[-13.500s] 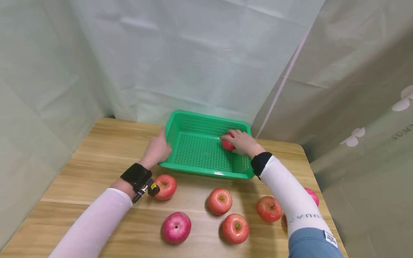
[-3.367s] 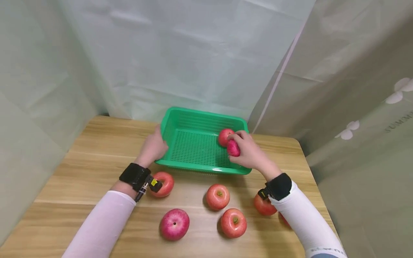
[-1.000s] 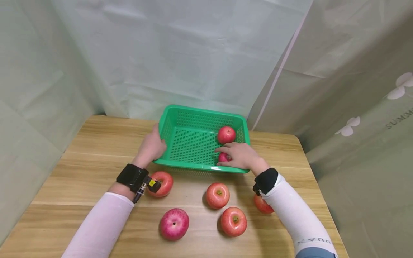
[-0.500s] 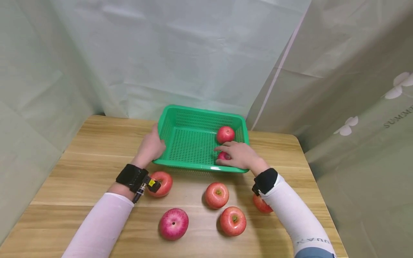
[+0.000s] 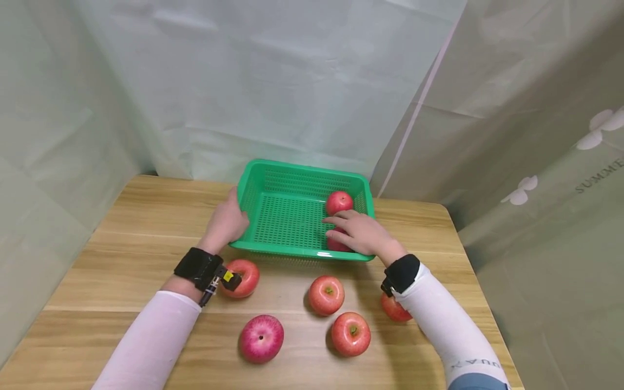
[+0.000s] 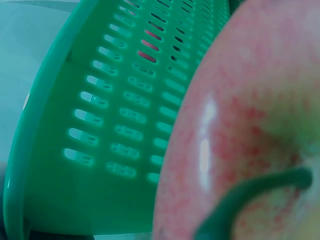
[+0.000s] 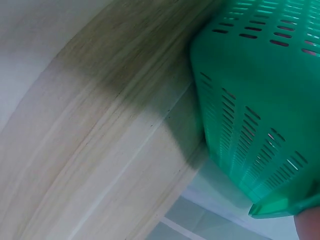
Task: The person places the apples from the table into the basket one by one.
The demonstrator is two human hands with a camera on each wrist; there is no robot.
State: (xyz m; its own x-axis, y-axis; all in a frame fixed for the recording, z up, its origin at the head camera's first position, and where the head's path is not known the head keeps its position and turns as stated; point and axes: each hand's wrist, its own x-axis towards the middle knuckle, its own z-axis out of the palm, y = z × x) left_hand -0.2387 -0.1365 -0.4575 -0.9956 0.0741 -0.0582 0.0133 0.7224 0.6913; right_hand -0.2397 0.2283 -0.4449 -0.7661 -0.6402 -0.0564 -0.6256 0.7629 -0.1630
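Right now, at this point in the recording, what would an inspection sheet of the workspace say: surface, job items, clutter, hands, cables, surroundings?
Surface: wood-grain table.
Job items: green basket holding two apples at its right end, a far apple and a near apple; outside it, a magenta apple and at least four redder apples, two partly hidden by the arms or wrist gear.
Clutter: nothing seen.
Left hand: grips the basket's left side.
Right hand: over the near apple; whether it grips is unclear.
Cables: nothing seen for certain; a connector-like piece sits by the left wristband.
Surroundings: pale sheets behind and at both sides, the right one printed.
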